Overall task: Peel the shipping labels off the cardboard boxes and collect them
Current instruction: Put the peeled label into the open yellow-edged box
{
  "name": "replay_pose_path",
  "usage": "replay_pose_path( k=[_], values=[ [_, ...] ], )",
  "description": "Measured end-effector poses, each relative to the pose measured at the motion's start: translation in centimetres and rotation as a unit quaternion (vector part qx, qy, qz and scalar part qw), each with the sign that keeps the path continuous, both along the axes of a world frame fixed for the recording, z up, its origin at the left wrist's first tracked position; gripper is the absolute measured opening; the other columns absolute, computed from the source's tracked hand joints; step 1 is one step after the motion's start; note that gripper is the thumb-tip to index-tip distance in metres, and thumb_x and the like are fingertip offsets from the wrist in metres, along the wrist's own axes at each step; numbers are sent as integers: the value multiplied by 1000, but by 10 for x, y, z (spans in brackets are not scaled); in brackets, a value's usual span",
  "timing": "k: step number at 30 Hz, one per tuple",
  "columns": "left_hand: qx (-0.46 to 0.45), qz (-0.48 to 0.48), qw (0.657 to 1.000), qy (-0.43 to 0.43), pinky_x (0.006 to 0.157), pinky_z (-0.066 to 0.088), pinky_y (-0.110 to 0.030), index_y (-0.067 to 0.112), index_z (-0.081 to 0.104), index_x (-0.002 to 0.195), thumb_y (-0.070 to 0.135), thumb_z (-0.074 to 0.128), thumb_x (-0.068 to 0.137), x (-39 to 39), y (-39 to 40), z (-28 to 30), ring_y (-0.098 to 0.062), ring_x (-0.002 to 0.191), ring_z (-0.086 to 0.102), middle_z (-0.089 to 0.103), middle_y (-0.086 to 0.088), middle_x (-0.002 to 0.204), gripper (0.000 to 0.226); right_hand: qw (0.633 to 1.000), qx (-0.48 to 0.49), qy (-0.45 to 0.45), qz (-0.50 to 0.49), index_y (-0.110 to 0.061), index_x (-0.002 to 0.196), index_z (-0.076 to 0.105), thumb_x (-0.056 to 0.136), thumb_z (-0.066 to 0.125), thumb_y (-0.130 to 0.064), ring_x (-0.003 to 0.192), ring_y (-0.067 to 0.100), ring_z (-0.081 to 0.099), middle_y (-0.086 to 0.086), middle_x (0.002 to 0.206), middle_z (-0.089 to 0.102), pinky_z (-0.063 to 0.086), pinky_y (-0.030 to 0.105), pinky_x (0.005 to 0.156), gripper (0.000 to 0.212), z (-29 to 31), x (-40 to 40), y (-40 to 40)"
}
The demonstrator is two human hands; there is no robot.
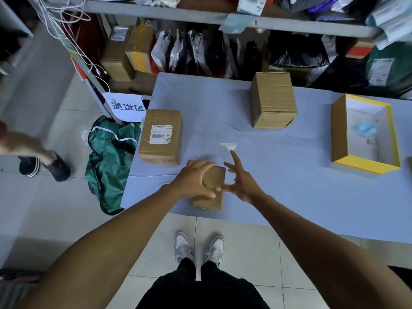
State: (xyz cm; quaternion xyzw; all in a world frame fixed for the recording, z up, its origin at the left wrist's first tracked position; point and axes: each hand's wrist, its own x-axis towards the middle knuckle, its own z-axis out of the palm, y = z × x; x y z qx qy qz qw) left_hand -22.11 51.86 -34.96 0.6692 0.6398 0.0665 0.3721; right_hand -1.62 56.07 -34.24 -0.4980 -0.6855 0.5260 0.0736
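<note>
The person stands at the near edge of the tabletop [278,175], both arms reaching out over it. The left hand [196,181] is curled over a small cardboard box [211,190], fingers wrapped across its top and near side, holding it down. The right hand [240,181] is just beside that box on its right, fingers spread wide and relaxed, the thumb tip touching the box's right edge. A crumpled white scrap of label [228,146] sits at the tip of the outstretched right forefinger; whether it sticks to the finger or lies loose on the cloth I cannot tell. Beyond the left hand and a little to its left stands a taller box [161,139] with a shipping label [161,134] on its top face. Farther off, beyond the right hand, is a plain brown box [273,100]. Well to the right of the right hand lies an open yellow-edged tray box [338,130] with something pale blue inside.
</note>
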Motion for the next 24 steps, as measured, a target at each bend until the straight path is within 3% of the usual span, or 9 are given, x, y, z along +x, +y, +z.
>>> replay_pose_path(
  k=[2,4,7,10,12,14,18,21,24],
  values=[
    [19,5,1000,10,103,39,-37,29,46,137,51,83,55,5,2,-2,-20,128,33,47,6,137,93,1000,23,-19,-8,-32,152,8,77,79,-31,118,27,58,-1,138,56,48,34,96,104,-4,0,-3],
    [27,58,998,-13,90,47,-37,28,60,114,45,84,55,12,12,-3,-19,115,43,59,5,116,66,996,63,-39,-59,-27,151,21,87,70,-24,104,26,66,-1,122,68,49,30,86,80,-8,-5,-1],
    [23,136,988,-71,74,51,-34,28,64,81,36,83,63,19,27,-6,-20,95,58,66,2,90,27,988,115,-73,-75,-20,147,31,94,58,-18,97,25,67,-1,103,75,45,24,76,60,-11,-11,7],
    [48,166,982,-79,80,48,-34,18,73,89,28,73,81,22,29,-8,-24,98,60,70,-1,94,13,990,105,-56,-81,-20,151,20,94,58,-23,104,27,65,5,112,72,47,26,80,68,-9,-15,10],
    [63,156,983,-67,95,45,-36,17,67,115,30,69,85,19,22,-6,-26,117,52,66,-3,118,34,995,72,-15,-66,-25,153,5,88,66,-36,121,23,56,6,136,57,47,31,94,90,-6,-16,4],
    [30,133,988,-68,111,33,-36,18,42,143,36,74,80,7,6,1,-23,137,33,44,-2,146,73,998,50,15,-33,-33,152,-6,76,74,-49,136,18,40,1,155,32,42,34,104,112,-2,-13,-6],
    [10,-34,999,12,119,17,-38,22,-5,154,64,82,56,-25,-26,5,-21,148,5,1,3,163,138,988,121,-32,88,-33,151,-11,56,84,-60,150,17,-1,-4,162,-11,25,40,117,137,-2,-9,-24],
    [8,-103,992,70,121,14,-41,20,-13,152,77,76,46,-27,-33,-4,-22,149,-1,-5,-1,163,150,980,138,-77,122,-33,151,-12,49,84,-65,149,24,0,3,160,-20,29,44,112,144,-9,-17,-34],
    [9,-72,995,62,119,22,-42,17,-2,153,79,76,41,-21,-29,-10,-23,147,11,12,-5,160,150,981,146,-73,106,-35,151,-9,45,83,-68,148,24,5,2,160,-12,33,47,112,144,-18,-20,-40]
  ],
)
